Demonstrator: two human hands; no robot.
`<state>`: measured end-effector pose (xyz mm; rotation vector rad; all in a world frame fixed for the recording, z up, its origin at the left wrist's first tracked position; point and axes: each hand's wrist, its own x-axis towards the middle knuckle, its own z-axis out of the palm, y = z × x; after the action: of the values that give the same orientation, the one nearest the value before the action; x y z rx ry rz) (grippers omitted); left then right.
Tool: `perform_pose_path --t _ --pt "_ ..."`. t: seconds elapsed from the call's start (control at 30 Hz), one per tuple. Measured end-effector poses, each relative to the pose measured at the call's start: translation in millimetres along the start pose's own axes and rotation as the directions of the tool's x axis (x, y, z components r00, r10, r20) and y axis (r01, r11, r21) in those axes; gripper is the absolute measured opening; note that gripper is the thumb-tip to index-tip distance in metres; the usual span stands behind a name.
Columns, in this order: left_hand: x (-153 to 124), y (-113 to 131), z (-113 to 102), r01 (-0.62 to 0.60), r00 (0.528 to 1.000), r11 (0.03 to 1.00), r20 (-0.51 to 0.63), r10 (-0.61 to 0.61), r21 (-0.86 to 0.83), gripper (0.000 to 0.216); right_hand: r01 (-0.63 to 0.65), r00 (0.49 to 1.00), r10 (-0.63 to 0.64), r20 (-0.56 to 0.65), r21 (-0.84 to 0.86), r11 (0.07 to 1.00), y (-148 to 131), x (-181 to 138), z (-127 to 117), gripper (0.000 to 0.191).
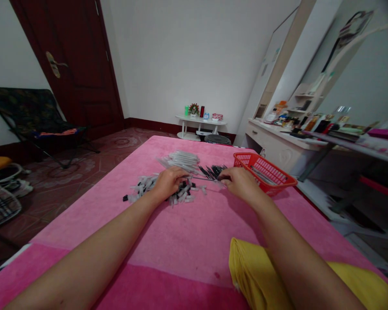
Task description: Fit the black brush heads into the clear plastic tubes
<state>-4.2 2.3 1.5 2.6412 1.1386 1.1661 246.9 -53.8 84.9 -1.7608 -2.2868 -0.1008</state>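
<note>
A thin dark rod that looks like a pen refill (pixel 204 178) spans the gap between my hands, low over the pink cloth. My left hand (pixel 168 183) has its fingers closed at the rod's left end, above a pile of clear and black pen caps (pixel 145 185). At the other end, my right hand (pixel 241 181) pinches with thumb and forefinger; the exact grip is partly hidden. Clear pen barrels (pixel 183 160) lie in a heap beyond my left hand. Several black pen tips or refills (pixel 210 171) are bunched just left of my right fingers.
A red plastic basket (pixel 286 178) holding a few pen-like pieces stands right of my right hand. Yellow fabric (pixel 252 267) lies under my right forearm. The bed-like surface has a pink cover (pixel 181 241). A cluttered dressing table (pixel 278 142) is at right.
</note>
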Motion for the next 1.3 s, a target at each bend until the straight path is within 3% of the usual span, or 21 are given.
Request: perform_pose_path --t 0.23,0.37,0.47,0.53,0.6,0.7,0.8,0.97,1.17,1.3 --pt "1.0 6.1 -0.6 -0.012 0.999 1.0 0.034 0.013 -0.021 0.024 0.0 1.0 -0.001 0.006 0.043 0.999 -1.0 0.5 3.2 0.025" --pt "1.8 11.7 1.7 -0.031 0.999 0.998 0.038 0.033 -0.053 0.023 0.064 0.995 -0.044 -0.091 0.238 0.969 -11.8 4.7 18.8 0.018" --pt "3.9 10.4 3.2 0.053 0.997 0.989 -0.055 -0.061 -0.136 0.023 0.039 0.978 0.052 -0.201 0.423 0.905 -25.3 5.8 38.0 0.024" --pt "6.2 4.9 2.9 0.17 0.951 0.953 -0.209 -0.226 -0.252 0.021 0.031 0.974 0.079 -0.211 0.47 0.882 -33.4 4.3 51.6 0.026" --pt "8.6 -3.8 1.5 0.261 0.842 0.877 -0.349 -0.411 -0.403 0.02 0.071 0.98 0.016 -0.197 0.426 0.902 -39.9 1.7 63.9 0.021" --pt "10.2 -19.2 -0.3 0.267 0.715 0.777 -0.424 -0.556 -0.57 0.025 0.16 0.983 -0.122 -0.139 0.304 0.939 -47.0 -1.1 77.0 0.016" --pt "9.2 -30.0 1.0 0.24 0.674 0.728 -0.43 -0.601 -0.642 0.028 0.236 0.971 -0.224 -0.08 0.227 0.945 -52.1 0.0 82.3 0.027" --pt "7.5 -30.0 5.0 0.226 0.704 0.732 -0.411 -0.579 -0.643 0.028 0.358 0.934 -0.354 -0.055 0.122 0.926 -55.4 5.6 81.7 0.037" --pt "7.9 -21.7 4.8 0.275 0.725 0.777 -0.409 -0.554 -0.566 0.026 0.386 0.922 -0.384 -0.038 0.072 0.92 -54.8 8.6 84.7 0.028" --pt "5.5 -14.5 4.1 0.259 0.8 0.859 -0.401 -0.447 -0.442 0.023 0.388 0.921 -0.382 -0.075 0.079 0.918 -51.0 8.6 86.4 0.017"
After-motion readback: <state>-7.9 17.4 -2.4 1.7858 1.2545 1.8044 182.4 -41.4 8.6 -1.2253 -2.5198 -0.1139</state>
